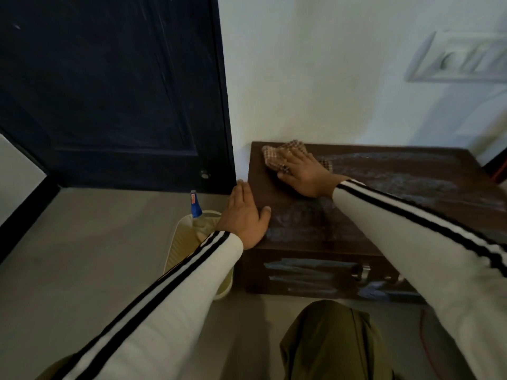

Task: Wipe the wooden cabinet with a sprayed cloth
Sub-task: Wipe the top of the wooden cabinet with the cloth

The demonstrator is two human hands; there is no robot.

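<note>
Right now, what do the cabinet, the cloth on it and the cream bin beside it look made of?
Cabinet: dark brown wood or wood-look laminate, smooth; the grain is too blurred to tell, and pale smeared streaks show on the top.
Cloth: soft woven fabric, brown-and-cream check, crumpled into folds.
Bin: likely moulded plastic, cream, matt, with fine ribs on its wall.

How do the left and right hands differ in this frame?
The right hand presses the cloth near the back edge of the cabinet; the left hand touches no cloth. The right hand lies farther in, the left hand at the left front edge. Both lie flat on top, fingers straight.
</note>
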